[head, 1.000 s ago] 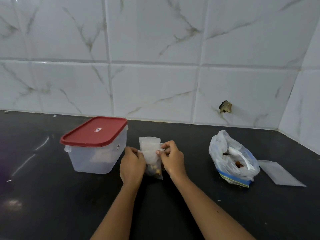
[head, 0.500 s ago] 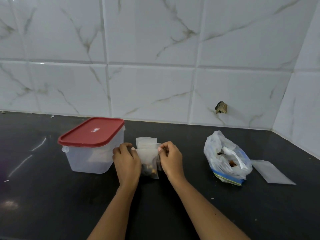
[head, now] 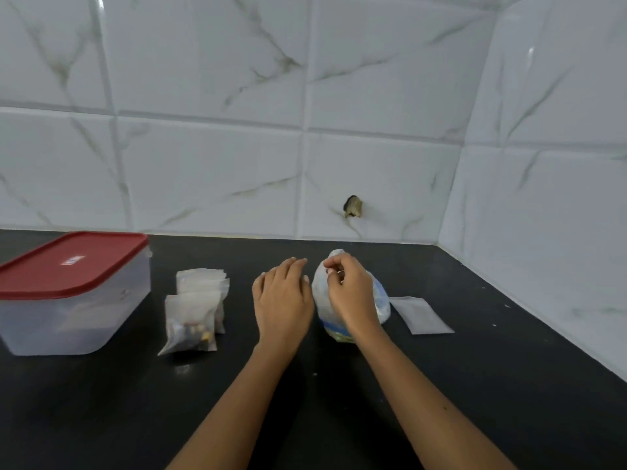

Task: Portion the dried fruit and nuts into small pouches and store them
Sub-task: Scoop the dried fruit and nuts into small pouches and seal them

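Observation:
A filled small pouch of nuts and dried fruit stands on the black counter, leaning on a stack of pouches behind it. To the right sits the clear plastic bag of fruit and nuts with a blue band. My right hand is over it, fingers curled, pinching its top edge. My left hand hovers just left of the bag with fingers straight, holding nothing. An empty flat pouch lies right of the bag.
A clear storage box with a red lid stands closed at the left. The black counter runs to a white tiled wall behind and on the right, which forms a corner. A chipped hole marks the back wall.
Both hands let go of the filled pouch, which now stands by the stack. They moved right to the plastic bag, and my right hand took hold of its top.

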